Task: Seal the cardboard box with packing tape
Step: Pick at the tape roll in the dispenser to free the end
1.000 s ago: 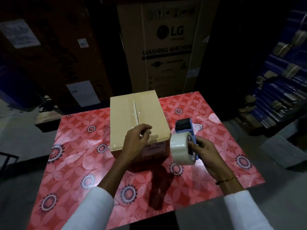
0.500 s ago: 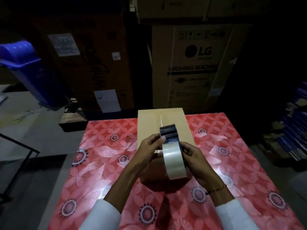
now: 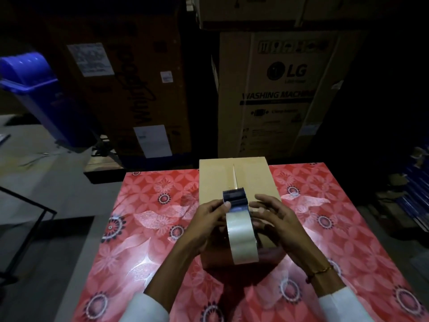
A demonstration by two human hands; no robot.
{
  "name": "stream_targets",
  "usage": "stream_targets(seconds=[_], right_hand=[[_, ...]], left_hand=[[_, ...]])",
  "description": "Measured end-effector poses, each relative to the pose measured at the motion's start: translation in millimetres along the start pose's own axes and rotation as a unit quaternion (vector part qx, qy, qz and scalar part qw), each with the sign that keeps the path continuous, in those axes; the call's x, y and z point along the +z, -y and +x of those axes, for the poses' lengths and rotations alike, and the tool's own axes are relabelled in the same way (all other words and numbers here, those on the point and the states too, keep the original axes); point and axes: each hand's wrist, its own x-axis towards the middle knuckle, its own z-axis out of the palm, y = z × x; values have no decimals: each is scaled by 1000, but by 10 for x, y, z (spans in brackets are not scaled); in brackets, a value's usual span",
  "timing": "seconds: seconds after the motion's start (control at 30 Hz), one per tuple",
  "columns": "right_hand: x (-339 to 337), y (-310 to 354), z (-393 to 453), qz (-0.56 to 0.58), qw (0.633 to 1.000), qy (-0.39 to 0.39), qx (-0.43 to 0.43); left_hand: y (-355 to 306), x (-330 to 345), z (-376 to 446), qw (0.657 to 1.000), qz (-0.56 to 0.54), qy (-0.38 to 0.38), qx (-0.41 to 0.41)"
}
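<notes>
- A plain brown cardboard box [image 3: 239, 182] sits on a table covered with a glossy red floral-patterned cloth [image 3: 151, 228], at the middle of the table's far part, its two top flaps closed with the seam running away from the person.
- A tape dispenser with a dark blue body and a large roll of clear packing tape [image 3: 241, 231] is held upright over the near half of the box, its serrated front end lying over the seam.
- The left hand [image 3: 206, 219] grips the dispenser from the left, fingers curled, thumb pressed at the top of the roll by the dark body.
- The right hand [image 3: 276, 219] is on the right side of the dispenser, fingers partly spread; whether it clasps the dispenser or only rests against it I cannot tell.
- A thin gold bracelet [image 3: 321, 271] circles the right wrist; both arms wear white sleeves.
- Behind the table stands a tall brown washing machine carton [image 3: 283, 94], and a blue plastic bin [image 3: 34, 89] is at far left.
</notes>
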Motion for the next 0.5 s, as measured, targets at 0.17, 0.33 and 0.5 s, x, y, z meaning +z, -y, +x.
stream_targets(seconds=[0.17,0.33,0.5], right_hand=[[-78,195,303,-146,987,57,-38],[-105,253,636,-202,974,91,-50],[-100,276,769,-206,967,128,-78]], left_hand=[[-69,142,54,1000,16,-12,-22],[-101,291,92,999,16,-25,-35],[-66,368,116,997,16,-69,-27]])
